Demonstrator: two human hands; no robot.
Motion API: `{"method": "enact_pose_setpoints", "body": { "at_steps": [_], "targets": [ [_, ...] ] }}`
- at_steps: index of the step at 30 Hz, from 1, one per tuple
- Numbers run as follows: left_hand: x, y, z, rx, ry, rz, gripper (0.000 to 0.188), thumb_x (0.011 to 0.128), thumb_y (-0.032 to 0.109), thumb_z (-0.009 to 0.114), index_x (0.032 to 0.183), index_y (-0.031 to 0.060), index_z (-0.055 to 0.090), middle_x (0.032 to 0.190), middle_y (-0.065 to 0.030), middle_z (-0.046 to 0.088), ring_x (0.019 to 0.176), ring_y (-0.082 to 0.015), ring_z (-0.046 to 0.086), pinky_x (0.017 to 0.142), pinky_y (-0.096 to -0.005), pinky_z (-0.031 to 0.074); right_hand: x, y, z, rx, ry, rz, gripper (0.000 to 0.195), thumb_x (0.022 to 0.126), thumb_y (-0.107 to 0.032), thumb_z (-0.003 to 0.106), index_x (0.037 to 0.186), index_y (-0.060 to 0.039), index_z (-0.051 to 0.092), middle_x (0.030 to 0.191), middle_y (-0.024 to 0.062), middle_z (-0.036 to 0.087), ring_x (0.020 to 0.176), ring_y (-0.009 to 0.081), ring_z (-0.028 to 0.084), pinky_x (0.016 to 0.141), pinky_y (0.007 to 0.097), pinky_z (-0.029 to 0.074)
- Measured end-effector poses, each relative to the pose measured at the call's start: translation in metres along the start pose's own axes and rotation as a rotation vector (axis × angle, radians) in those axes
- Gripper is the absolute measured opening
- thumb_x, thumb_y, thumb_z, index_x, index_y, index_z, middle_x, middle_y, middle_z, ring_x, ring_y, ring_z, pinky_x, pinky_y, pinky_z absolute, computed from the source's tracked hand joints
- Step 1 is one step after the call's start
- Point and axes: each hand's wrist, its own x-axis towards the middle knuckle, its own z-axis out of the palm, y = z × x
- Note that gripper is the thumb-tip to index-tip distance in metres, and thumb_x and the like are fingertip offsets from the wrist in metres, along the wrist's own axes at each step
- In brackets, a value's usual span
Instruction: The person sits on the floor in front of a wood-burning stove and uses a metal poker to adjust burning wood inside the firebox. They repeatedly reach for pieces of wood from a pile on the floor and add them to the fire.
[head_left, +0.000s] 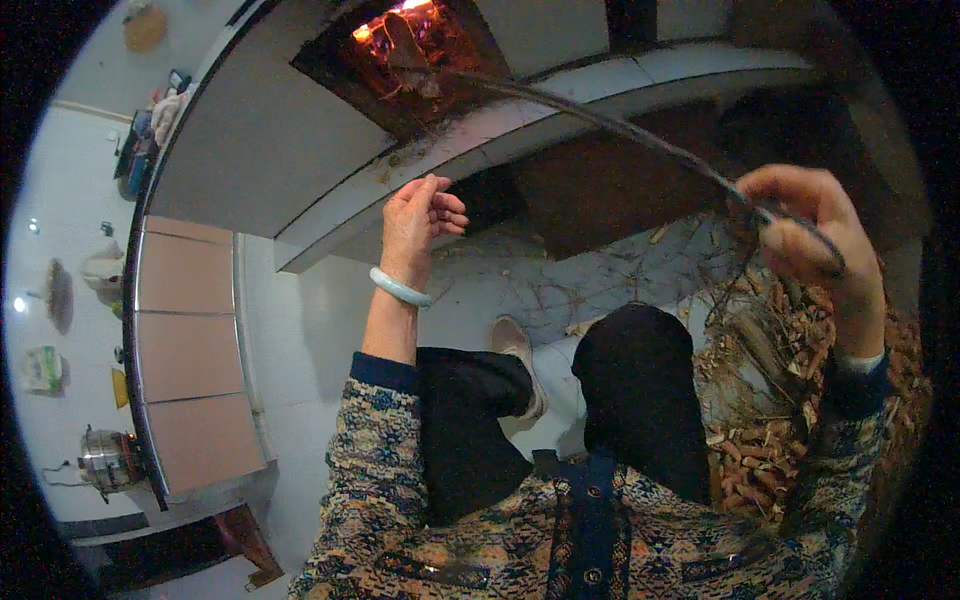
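Note:
My right hand (814, 217) grips the looped handle of a long metal fire iron (637, 135); whether it is a poker or a pair of tongs I cannot tell. The shaft slants up and left, and its far end lies inside the mouth of a stove firebox (469, 60). Flames and embers (394, 34) glow there around a piece of wood (406, 41). My left hand (426, 206), with a pale bangle (400, 286) at the wrist, hovers near the stove's front ledge (469, 146). Its fingers are loosely curled, and nothing shows in them.
Corncobs or wood chunks (757, 469) and sticks (757, 349) are heaped at my right. Thin twigs (570, 289) litter the floor between my knees and the stove. Tiled cabinets (187, 349) stand at left, with a metal pot (109, 459) beyond their edge.

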Motion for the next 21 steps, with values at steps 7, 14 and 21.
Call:
{"method": "enact_pose_setpoints", "body": {
  "at_steps": [7,14,21],
  "targets": [
    [-0.007,0.002,0.011,0.002,-0.04,0.003,0.028,0.092,0.025,0.049,0.101,-0.0005,0.056,0.073,-0.0087,0.06,0.062,-0.0163,0.058,0.056,-0.0268,0.048,0.086,0.016,0.0,-0.145,0.105,-0.397,0.045,0.075,-0.02,0.063,0.113,0.0004,0.051,0.076,0.0017,0.054,0.057,0.0045,0.046,0.047,0.0171,0.035],
    [-0.013,0.006,0.011,0.042,-0.059,0.014,0.029,0.093,0.025,0.047,0.103,-0.0007,0.056,0.073,-0.0088,0.059,0.061,-0.0161,0.057,0.056,-0.026,0.047,0.148,0.031,0.02,-0.568,0.213,-1.077,0.037,0.079,0.0,0.06,0.115,-0.0006,0.05,0.099,0.008,0.059,0.069,0.0097,0.051,0.059,0.0201,0.043],
    [-0.016,0.007,0.014,0.018,-0.099,-0.01,0.027,0.094,0.024,0.046,0.102,0.0002,0.057,0.073,-0.0084,0.06,0.063,-0.0135,0.058,0.057,-0.0241,0.048,0.204,0.025,0.046,-0.459,0.038,-1.172,0.02,0.079,0.0,0.062,0.098,-0.008,0.06,0.095,0.0077,0.059,0.069,0.0095,0.051,0.058,0.0216,0.043]
  ]
}}
